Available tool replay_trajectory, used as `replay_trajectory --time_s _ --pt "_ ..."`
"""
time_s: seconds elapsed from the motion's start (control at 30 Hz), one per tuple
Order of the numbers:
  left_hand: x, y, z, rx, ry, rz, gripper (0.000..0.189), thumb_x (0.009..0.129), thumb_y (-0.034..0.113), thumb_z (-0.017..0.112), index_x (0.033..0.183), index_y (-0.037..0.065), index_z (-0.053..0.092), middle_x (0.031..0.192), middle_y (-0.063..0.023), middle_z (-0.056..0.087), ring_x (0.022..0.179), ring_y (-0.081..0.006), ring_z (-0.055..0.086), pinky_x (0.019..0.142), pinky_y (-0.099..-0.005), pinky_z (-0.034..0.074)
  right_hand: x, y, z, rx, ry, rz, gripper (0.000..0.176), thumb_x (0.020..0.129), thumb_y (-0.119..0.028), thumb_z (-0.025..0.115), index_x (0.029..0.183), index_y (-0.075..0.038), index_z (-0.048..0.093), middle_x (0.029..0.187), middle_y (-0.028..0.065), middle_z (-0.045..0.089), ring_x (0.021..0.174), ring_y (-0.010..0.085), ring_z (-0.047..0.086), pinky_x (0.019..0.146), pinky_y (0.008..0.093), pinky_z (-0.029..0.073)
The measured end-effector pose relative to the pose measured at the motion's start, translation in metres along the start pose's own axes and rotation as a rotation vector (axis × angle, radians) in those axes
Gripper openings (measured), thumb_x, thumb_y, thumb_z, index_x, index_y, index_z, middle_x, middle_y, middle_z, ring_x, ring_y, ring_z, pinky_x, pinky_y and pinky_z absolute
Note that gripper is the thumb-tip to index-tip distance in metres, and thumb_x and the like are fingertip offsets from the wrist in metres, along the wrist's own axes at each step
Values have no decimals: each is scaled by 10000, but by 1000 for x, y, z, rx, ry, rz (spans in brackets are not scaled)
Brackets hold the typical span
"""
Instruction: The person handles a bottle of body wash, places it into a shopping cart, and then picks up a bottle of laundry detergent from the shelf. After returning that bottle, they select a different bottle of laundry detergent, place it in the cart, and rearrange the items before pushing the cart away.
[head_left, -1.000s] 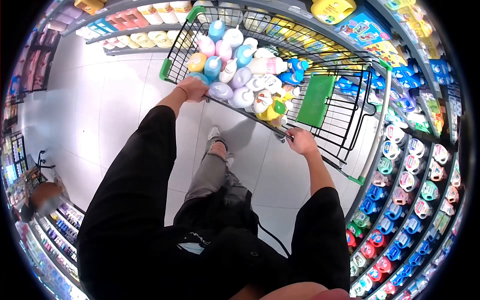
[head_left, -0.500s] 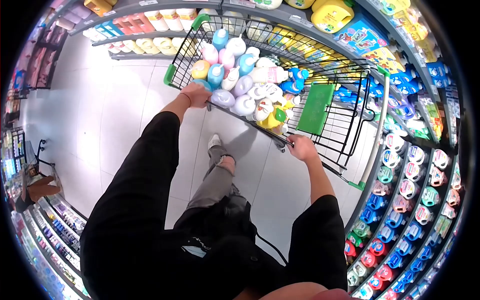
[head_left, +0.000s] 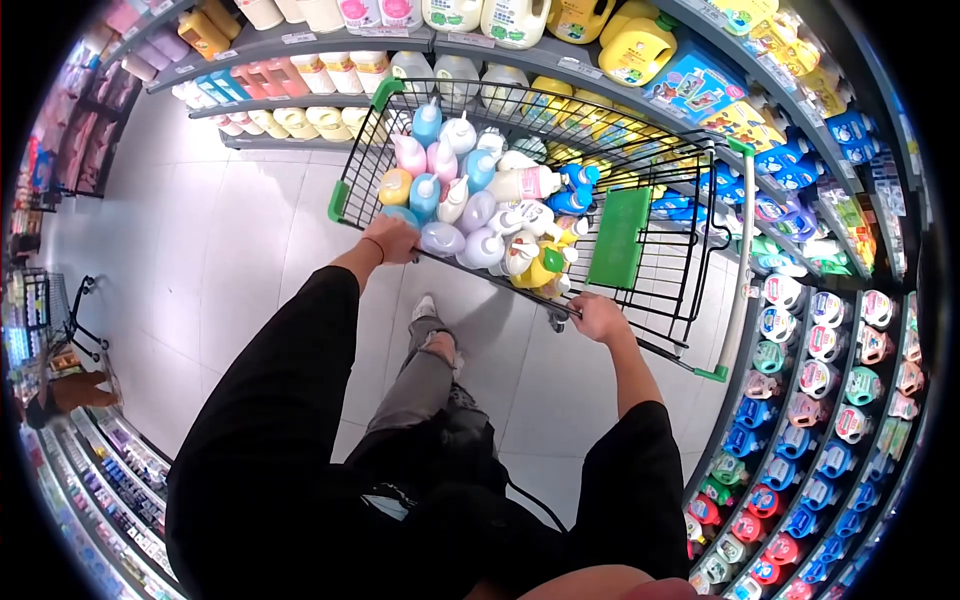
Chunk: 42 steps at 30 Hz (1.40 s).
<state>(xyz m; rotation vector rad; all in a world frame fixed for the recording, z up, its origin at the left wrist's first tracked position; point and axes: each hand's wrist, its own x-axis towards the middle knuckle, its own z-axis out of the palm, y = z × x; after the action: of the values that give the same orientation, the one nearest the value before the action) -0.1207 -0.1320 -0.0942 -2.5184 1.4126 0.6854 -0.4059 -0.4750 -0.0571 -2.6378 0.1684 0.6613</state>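
A black wire shopping cart (head_left: 650, 345) with green corner pieces stands in front of me, side-on. Pump bottles and jugs in white, pink, blue, lilac and yellow fill its left part, among them a blue pump bottle (head_left: 427, 122) and a yellow bottle (head_left: 540, 265). My left hand (head_left: 392, 237) is closed on the cart's near top rim, beside a lilac bottle (head_left: 441, 238). Further right, my right hand (head_left: 599, 317) is wrapped round the same rim, below the green panel (head_left: 620, 238) of the cart.
Shelves of detergent jugs (head_left: 640, 52) run behind the cart. Another shelf unit (head_left: 800, 400) with rows of bottles curves along the right. At the far left are a second cart (head_left: 75, 315) and part of a person (head_left: 75, 392). Pale floor tiles (head_left: 240, 220) lie to the left.
The cart and both hands sit slightly lower in the view, and more of the back shelf shows. Both hands keep hold of the rim. My feet and legs have shifted a little.
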Motion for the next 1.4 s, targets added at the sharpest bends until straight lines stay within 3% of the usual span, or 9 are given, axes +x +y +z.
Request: replay_trajectory --time_s 0.1,0.27,0.4,0.57,0.67,0.77,0.97,1.4 --pt "-8 13 3 -36 -71 -7 270 813 414 613 945 193 691 922 -70 694 895 -282 663 736 -407 499 -7 7 9 -25 -8 -7 149 792 -221 581 867 -95 603 911 123 611 893 330 613 771 448 507" --pt "-15 14 7 -82 -122 99 281 815 425 609 935 172 632 918 -115 672 909 -324 645 780 -455 505 -11 13 16 -80 -24 -4 170 829 -222 619 949 -108 660 947 81 627 905 297 621 783 419 517" --pt "-17 17 11 -179 -206 132 288 837 384 591 1031 173 620 967 -128 666 937 -343 634 814 -462 494 -16 17 20 -72 -84 -44 197 866 -238 541 982 -97 613 999 89 625 931 296 624 767 429 519" --pt "-2 6 4 -208 -341 240 284 859 321 566 1090 166 620 979 -151 654 958 -361 617 839 -466 477 -9 16 10 -10 -131 -28 185 860 -223 548 992 -147 653 879 106 685 855 317 643 717 447 512" --pt "8 -6 19 -197 -405 249 299 877 361 543 1084 165 632 1052 -157 644 1041 -356 586 889 -468 466 -6 10 3 -8 -159 3 188 852 -211 549 990 -144 657 876 112 689 843 328 644 718 452 512" --pt "3 -2 19 -243 -354 288 244 863 261 545 1053 125 616 954 -176 651 938 -382 607 817 -473 473 -9 14 6 20 -141 -12 185 840 -209 560 982 -141 658 882 115 688 850 329 643 721 455 511" --pt "-2 0 26 -312 -409 254 210 858 229 534 1006 104 615 876 -185 647 874 -395 610 775 -472 471 -11 17 12 0 -127 -11 175 807 -193 563 951 -159 656 845 106 682 827 335 637 708 465 508" --pt "-7 8 11 -264 -445 242 251 904 269 518 1078 116 614 970 -180 655 950 -376 610 826 -457 472 -10 13 -1 18 -126 -11 172 808 -193 571 945 -151 667 843 109 682 806 329 632 712 450 509"
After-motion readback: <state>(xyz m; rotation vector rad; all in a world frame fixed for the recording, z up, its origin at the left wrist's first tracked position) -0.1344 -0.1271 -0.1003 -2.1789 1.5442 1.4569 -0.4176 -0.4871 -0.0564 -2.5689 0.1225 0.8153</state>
